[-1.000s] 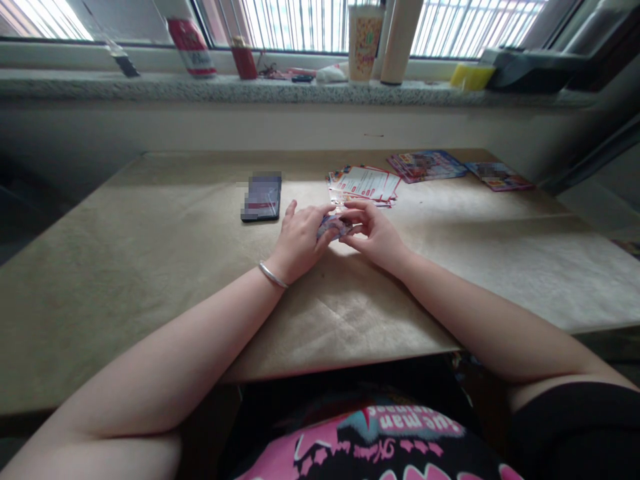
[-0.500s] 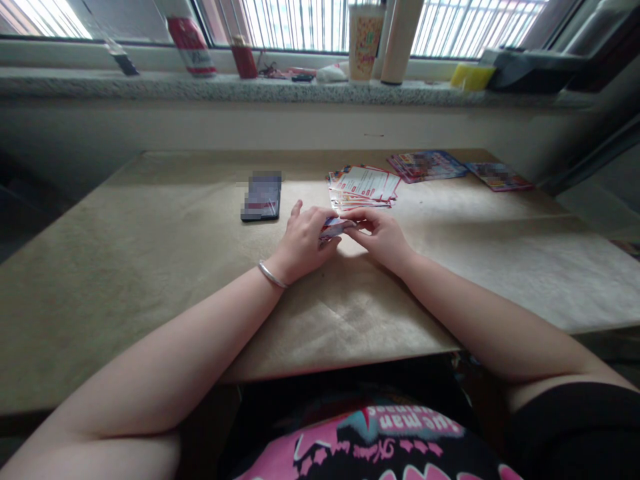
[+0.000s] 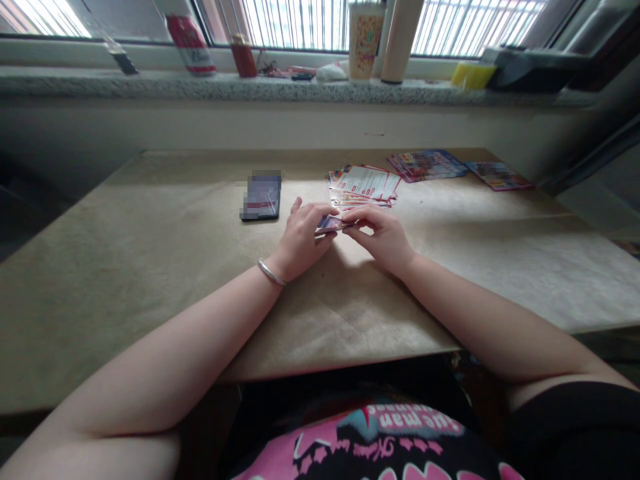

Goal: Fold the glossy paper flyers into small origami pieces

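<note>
Between my hands, low over the table, is a small stack of printed cards (image 3: 329, 224). My left hand (image 3: 304, 233), with a silver bangle at the wrist, grips the stack's left side, fingers over the far edge and thumb at the near edge. At the right end, my right hand (image 3: 380, 233) pinches the cards between thumb and fingers. Just beyond my hands lies a loose, fanned pile of cards (image 3: 367, 183), the top one white with a red border. How many cards I hold cannot be made out.
A dark phone (image 3: 263, 197) lies left of the pile. Colourful card packets (image 3: 427, 165) and another packet (image 3: 499, 175) lie at the table's back right. On the stone windowsill (image 3: 290, 90) stand a pink can (image 3: 190, 43), a patterned cup (image 3: 365, 43) and a yellow object (image 3: 473, 76).
The cards between my hands have tipped flatter and now show a darker printed face. My left fingers and thumb have shifted slightly; my right hand keeps its place.
</note>
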A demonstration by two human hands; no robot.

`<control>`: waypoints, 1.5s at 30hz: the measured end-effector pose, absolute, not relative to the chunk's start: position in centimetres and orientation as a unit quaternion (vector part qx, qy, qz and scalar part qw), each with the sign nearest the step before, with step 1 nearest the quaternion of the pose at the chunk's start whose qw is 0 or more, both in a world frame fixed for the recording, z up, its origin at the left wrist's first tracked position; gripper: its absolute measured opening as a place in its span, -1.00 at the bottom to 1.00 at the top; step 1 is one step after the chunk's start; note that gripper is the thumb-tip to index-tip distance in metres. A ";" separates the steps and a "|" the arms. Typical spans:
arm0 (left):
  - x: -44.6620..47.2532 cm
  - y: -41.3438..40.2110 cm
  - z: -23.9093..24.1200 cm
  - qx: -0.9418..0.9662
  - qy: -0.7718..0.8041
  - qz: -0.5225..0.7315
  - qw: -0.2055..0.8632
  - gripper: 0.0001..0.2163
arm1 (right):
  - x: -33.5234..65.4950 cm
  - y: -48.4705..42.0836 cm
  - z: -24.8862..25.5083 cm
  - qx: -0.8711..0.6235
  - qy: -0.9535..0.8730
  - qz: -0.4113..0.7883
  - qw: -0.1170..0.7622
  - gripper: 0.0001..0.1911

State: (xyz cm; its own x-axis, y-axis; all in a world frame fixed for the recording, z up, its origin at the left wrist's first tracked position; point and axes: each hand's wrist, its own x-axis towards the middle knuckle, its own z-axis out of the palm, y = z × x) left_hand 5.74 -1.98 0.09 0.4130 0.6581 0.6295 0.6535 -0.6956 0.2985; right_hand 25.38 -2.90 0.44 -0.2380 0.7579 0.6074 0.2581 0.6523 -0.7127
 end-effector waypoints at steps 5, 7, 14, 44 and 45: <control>5.6 -2.6 0.8 0.837 0.337 0.430 -0.025 -0.72 | 25.7 -3.1 1.3 -0.347 -0.774 0.114 0.517 -0.93; 5.6 -2.8 1.0 0.831 0.327 0.449 -0.039 -0.77 | 25.8 -3.1 1.3 -0.338 -0.782 0.086 0.518 -0.93; 6.0 -3.1 0.9 0.813 0.287 0.503 -0.055 -0.94 | 25.7 -2.9 1.2 -0.319 -0.799 0.035 0.509 -0.93; 5.7 -2.1 0.5 0.826 0.318 0.463 -0.037 -0.93 | 26.1 -3.2 2.0 -0.314 -0.802 0.002 0.508 -0.89; 5.7 -2.3 0.6 0.831 0.314 0.456 -0.051 -0.91 | 26.0 -3.3 2.0 -0.308 -0.806 -0.003 0.505 -0.90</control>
State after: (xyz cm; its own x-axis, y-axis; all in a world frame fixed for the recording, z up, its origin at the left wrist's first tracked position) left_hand 5.74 -2.26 0.57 0.3860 0.4755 0.7905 0.5684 -0.7975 0.2021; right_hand 25.98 -3.26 1.98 -0.2996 0.4941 0.8162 0.4993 0.8101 -0.3071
